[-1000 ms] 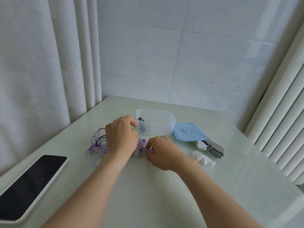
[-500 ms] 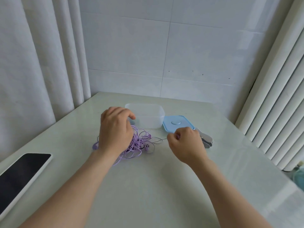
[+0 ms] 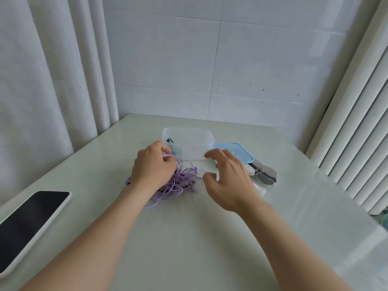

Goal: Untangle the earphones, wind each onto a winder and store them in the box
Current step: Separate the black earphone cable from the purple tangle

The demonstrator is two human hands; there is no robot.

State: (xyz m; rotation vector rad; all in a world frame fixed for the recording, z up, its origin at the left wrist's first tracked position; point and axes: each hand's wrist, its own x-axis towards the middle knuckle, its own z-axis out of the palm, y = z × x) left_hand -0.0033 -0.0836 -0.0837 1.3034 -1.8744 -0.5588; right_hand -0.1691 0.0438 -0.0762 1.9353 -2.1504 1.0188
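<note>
A dark-screened phone (image 3: 27,223) is lying at the near left edge of the pale worktop (image 3: 189,238). Farther in, the left hand (image 3: 153,169) is curling over the tangle of purple earphones (image 3: 182,181), its fingers gripping loops at the tangle's far side. The right hand (image 3: 226,179) is hovering just right of the tangle, fingers spread and pinching nothing, and one thin strand is running out toward it. Flat winders (image 3: 264,173) are lying just right of that hand, beside the blue lid (image 3: 237,154). The clear box (image 3: 189,139) is standing open just beyond the tangle. Pulling that strand while the left hand is clamping the bundle would likely be tightening the knots. A hard tug could be straining the thin cord or dragging the heap into the box.
</note>
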